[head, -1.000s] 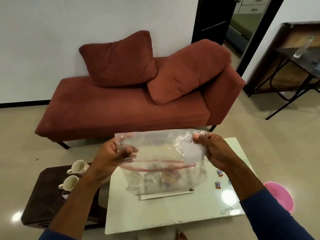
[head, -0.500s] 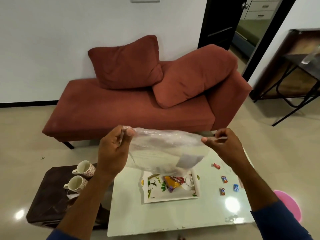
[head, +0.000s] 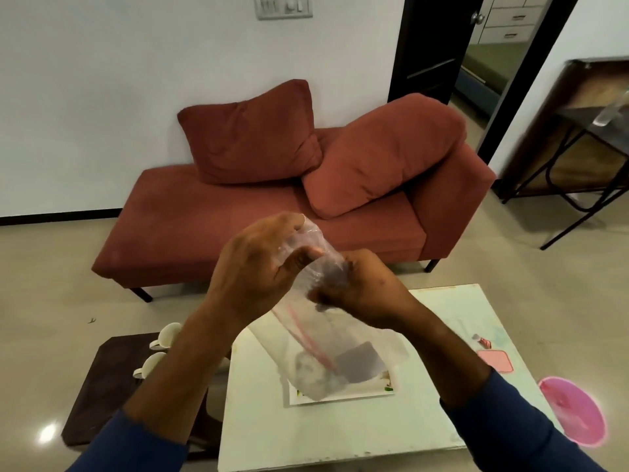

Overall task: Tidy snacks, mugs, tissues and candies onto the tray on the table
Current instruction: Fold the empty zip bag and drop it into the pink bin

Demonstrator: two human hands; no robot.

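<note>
Clear plastic bag (head: 326,349) bunched between left hand (head: 252,270), right hand (head: 360,287), above tray (head: 340,398)

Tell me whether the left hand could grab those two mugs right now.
Probably not yet: the left hand is gripping the clear plastic bag with the right hand. The mugs sit unobstructed beside the left forearm.

Soft, even indoor light. A ceiling lamp glares off the glossy floor (head: 47,432). Edges bow; everything is slightly blurred.
</note>
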